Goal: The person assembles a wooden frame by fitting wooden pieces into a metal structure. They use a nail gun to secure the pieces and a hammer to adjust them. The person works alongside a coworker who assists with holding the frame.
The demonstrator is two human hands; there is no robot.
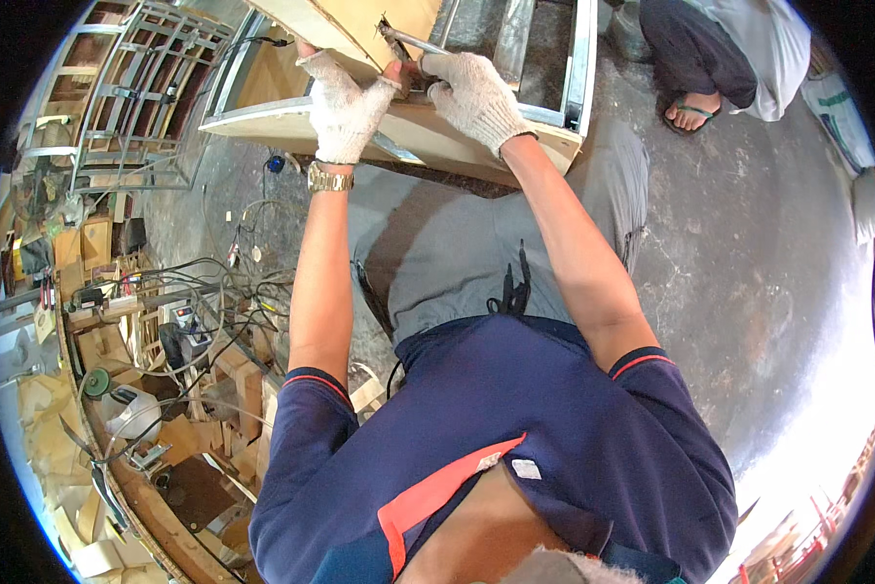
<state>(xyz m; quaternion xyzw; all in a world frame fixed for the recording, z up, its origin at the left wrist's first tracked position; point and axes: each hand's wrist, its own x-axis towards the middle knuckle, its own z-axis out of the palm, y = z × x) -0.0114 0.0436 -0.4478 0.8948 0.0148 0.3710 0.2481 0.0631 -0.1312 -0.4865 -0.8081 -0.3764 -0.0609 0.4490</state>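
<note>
Both of my hands wear white knit gloves and meet at a pale wooden panel [330, 31] standing tilted on a metal-and-wood frame [576, 73]. My left hand [345, 112] grips the panel's lower edge, thumb toward the right hand; its other fingers are partly hidden. Closed beside it, my right hand [474, 102] holds a hammer-like tool [416, 40] with a silver shaft and a dark head close to the panel. The right fingertips are partly hidden. Under both hands runs the frame's curved wooden front board [423, 136].
At the upper right, another person's sandalled foot [691, 112] rests on the grey concrete floor [739, 224]. Cables [204, 282] tangle at the left, near a workbench edge [130, 477] with wood scraps and a green disc [97, 382]. A metal grid frame [140, 97] stands at the upper left.
</note>
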